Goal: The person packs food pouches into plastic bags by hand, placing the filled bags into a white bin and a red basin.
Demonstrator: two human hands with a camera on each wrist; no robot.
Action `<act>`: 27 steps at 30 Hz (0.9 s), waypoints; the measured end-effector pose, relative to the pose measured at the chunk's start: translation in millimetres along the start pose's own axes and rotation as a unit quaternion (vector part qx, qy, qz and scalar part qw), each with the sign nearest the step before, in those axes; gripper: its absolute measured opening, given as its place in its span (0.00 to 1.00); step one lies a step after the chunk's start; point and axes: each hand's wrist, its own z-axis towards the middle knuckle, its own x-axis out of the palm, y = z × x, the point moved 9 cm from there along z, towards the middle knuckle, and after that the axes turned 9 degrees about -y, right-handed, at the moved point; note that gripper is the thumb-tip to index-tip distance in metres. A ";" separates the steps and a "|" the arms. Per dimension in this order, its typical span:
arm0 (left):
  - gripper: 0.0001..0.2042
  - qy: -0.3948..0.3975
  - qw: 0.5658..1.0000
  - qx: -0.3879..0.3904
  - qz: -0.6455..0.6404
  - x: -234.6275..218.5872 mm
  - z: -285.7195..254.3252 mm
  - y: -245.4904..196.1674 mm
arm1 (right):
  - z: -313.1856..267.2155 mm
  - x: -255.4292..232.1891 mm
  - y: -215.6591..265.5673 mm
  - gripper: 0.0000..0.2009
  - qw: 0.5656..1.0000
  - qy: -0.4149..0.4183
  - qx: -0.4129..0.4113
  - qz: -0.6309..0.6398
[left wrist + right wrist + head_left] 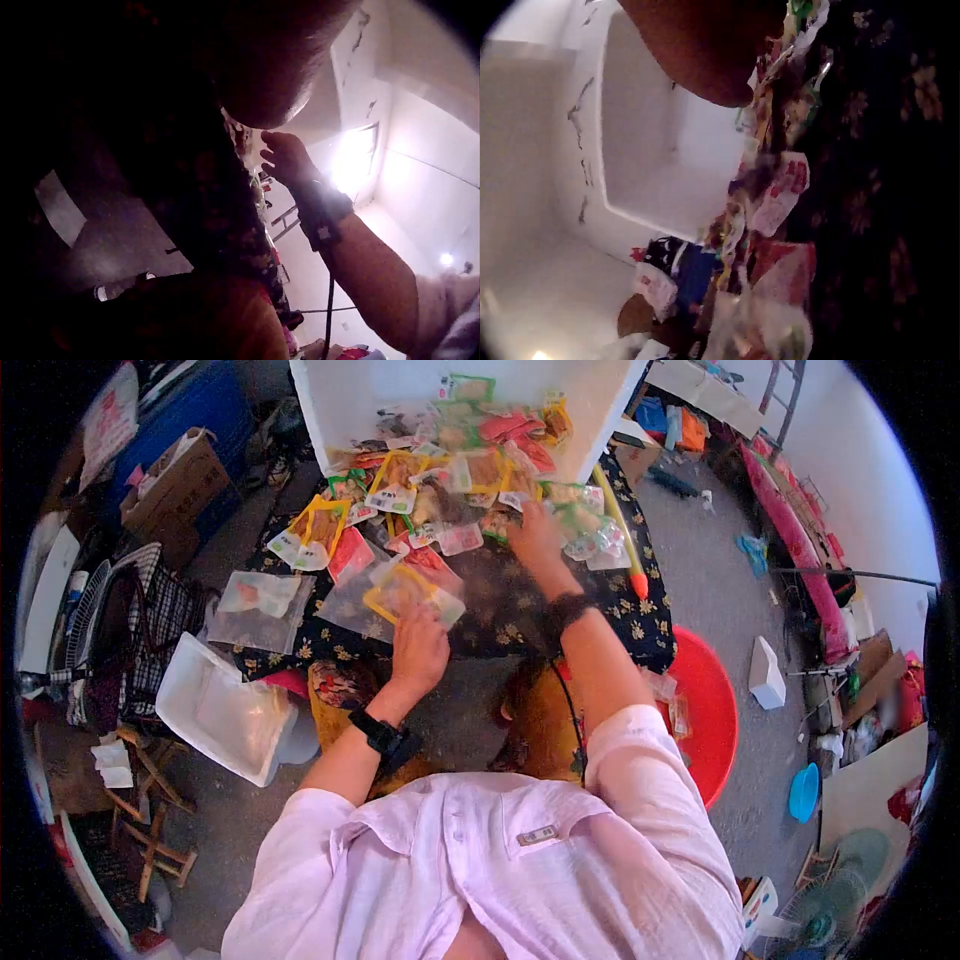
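In the head view my left hand [418,648] pinches the near edge of a clear plastic bag [345,605] at the table's front. A yellow-edged food packet [400,592] shows in or under that bag, just beyond the fingers. My right hand [540,542] reaches into a heap of small food packets [400,475], fingertips right at the packets. From the left wrist view, the right hand [289,159] has loosely bent, parted fingers with nothing visible between them. Red packets [784,262] and a white-and-red one [784,193] lie near it in the right wrist view.
A white foam box [345,410] lies on its side behind the heap, on a dark flowered cloth [480,610]. Another clear bag [255,625] lies at left; an orange-tipped yellow stick [622,525] at right. A white tub [220,710] and red basin [715,710] flank the table.
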 end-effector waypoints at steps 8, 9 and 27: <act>0.04 -0.005 1.000 0.002 -0.018 -3.3 1.3 1.4 | 35.7 30.1 -10.1 0.27 0.989 0.060 -0.026 -0.134; 0.04 -0.007 1.000 -0.004 -0.021 -3.5 1.6 4.2 | 36.7 29.4 -9.2 0.23 0.988 0.089 -0.013 -0.129; 0.15 0.124 0.901 -0.282 -0.306 -13.2 -3.0 -19.0 | -94.7 -37.1 -1.5 0.18 0.524 0.151 0.360 0.757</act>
